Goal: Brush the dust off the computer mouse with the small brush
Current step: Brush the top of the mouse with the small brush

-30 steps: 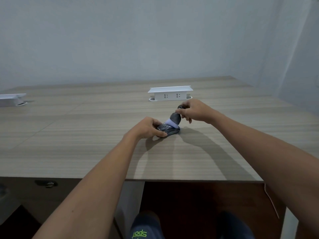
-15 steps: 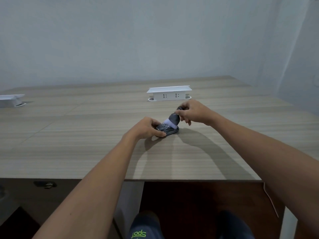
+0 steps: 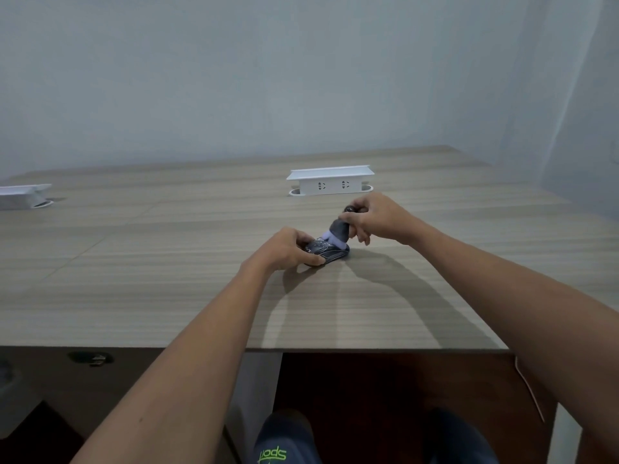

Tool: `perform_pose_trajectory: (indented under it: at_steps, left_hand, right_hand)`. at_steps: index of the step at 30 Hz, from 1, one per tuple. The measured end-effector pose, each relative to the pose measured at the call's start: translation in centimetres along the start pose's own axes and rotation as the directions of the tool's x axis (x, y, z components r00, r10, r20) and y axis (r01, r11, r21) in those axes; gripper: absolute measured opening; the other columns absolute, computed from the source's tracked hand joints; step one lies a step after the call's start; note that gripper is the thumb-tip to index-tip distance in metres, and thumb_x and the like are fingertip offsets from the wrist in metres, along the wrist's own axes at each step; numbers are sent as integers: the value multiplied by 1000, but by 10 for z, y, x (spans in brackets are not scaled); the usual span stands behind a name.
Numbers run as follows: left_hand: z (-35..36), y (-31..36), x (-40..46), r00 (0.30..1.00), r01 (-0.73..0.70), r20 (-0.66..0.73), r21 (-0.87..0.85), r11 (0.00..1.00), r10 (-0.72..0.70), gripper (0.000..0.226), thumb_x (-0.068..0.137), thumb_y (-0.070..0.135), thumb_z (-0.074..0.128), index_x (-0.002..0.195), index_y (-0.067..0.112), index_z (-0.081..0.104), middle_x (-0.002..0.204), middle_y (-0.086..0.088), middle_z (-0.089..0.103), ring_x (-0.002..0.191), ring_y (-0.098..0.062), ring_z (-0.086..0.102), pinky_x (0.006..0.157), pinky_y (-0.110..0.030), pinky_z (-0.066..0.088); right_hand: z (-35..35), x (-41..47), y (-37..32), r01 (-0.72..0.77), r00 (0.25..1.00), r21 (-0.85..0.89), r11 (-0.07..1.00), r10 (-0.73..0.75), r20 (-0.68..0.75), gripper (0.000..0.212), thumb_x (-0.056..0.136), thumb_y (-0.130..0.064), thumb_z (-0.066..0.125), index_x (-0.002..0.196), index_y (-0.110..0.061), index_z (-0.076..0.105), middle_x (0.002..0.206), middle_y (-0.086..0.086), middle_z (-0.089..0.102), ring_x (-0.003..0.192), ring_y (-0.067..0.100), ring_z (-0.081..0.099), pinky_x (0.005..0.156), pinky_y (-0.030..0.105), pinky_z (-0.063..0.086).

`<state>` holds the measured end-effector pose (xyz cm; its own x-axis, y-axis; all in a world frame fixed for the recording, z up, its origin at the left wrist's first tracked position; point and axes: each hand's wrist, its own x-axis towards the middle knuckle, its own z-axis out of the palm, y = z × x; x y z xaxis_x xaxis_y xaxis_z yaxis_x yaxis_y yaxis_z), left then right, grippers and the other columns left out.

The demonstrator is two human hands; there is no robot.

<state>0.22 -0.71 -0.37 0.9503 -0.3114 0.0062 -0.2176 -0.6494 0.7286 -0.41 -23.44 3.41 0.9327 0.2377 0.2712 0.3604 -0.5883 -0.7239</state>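
Observation:
A dark computer mouse (image 3: 330,252) lies on the wooden desk (image 3: 167,279) near its middle. My left hand (image 3: 288,247) grips the mouse's left end, thumb along its near side. My right hand (image 3: 373,219) holds a small brush (image 3: 340,231) with a grey body and pale lilac bristles. The bristles rest on the mouse's top, towards its right end. The brush leans up and to the right, and its dark top pokes out above my fingers.
A white socket box (image 3: 330,184) stands on the desk just behind my hands. A second white box (image 3: 23,195) sits at the far left edge. The desk's front edge runs below my forearms, with my knees under it.
The brush has shifted only slightly over the mouse's top. Both hands keep their grips and the mouse stays in the same spot.

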Motion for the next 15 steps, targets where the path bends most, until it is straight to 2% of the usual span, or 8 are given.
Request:
perform_pose_trajectory:
  at_steps: [2,5,7,10,13,15]
  left_hand:
    - [0,-1,0,1000,-2,3,-8,1000,2,39,75,19,86,112,11,77,100,-8,79,82,-14,68,86,-29,53]
    - [0,-1,0,1000,-8,6,-19,1000,8,38,76,17,85,111,8,77,102,-12,79,82,-15,67,88,-32,54]
    - [0,0,0,1000,-14,6,-15,1000,14,38,76,18,85,111,8,77,102,-13,79,82,-16,67,88,-34,54]
    - [0,0,2,1000,-12,4,-8,1000,12,39,75,18,86,112,8,77,102,-11,79,83,-16,68,92,-37,55]
    - [2,-1,2,1000,-5,-9,-14,1000,5,41,74,20,87,112,9,77,101,-9,79,83,-15,68,94,-39,55]
    - [3,-2,1,1000,-1,-18,-17,1000,1,41,74,20,87,113,10,76,101,-9,79,83,-16,68,94,-40,55]
  right_hand:
    - [-4,-2,6,-16,1000,-32,999,15,-20,21,95,-13,60,84,3,69,65,12,73,41,15,61,48,26,52]
    - [-5,-5,13,-9,1000,-220,975,5,-20,19,93,-9,57,85,3,70,63,11,73,36,10,60,43,26,54]
    - [-3,-5,11,32,999,-274,961,-34,-5,19,91,-8,56,82,3,70,60,9,72,34,8,60,39,24,51]
    - [3,1,4,67,998,-194,979,-69,-5,19,90,-8,57,81,3,68,58,8,71,37,12,64,38,23,50]
    - [4,7,-1,42,999,-82,996,-41,13,19,90,-11,59,83,4,69,58,8,72,41,18,66,41,26,53]
    - [2,8,1,22,1000,-74,997,-22,8,20,90,-10,58,82,4,69,57,8,72,41,18,65,41,25,52]
